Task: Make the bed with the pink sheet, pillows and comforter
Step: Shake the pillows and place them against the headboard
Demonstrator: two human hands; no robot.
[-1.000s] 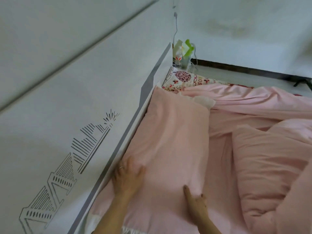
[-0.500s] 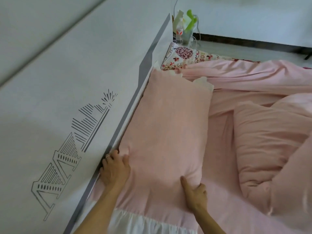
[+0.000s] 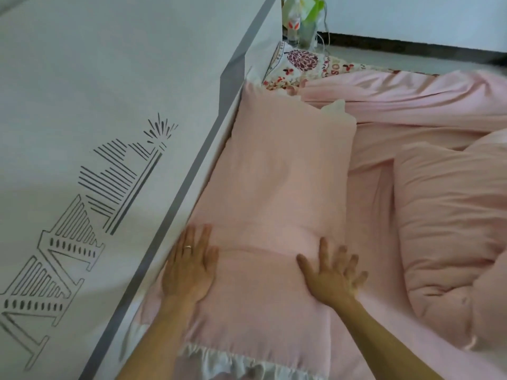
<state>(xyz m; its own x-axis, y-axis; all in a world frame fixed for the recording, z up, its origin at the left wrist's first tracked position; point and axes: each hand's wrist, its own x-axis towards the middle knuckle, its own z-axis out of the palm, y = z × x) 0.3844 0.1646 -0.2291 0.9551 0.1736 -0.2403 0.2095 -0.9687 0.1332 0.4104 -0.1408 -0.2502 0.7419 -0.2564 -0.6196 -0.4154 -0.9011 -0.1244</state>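
A long pink pillow [image 3: 282,171] lies along the white headboard [image 3: 109,111] on the pink sheet [image 3: 367,187]. My left hand [image 3: 189,267] rests flat, fingers spread, on the pillow's near end beside the headboard. My right hand [image 3: 332,272] presses flat on the same end, nearer the bed's middle. A white ruffled edge [image 3: 227,360] shows below the pillow. The bunched pink comforter [image 3: 450,215] lies heaped at the right. A floral pillow [image 3: 299,64] lies at the far corner, partly under pink fabric.
The headboard carries a grey line drawing [image 3: 90,204] and a grey strip along its base. A plastic bottle [image 3: 293,26] and green items [image 3: 312,12] stand beyond the bed's far corner. Floor and a dark baseboard [image 3: 411,48] run behind the bed.
Both hands have gone from gripping the pillow's near corners to lying flat and spread on its near end. The view has tilted down and closer.
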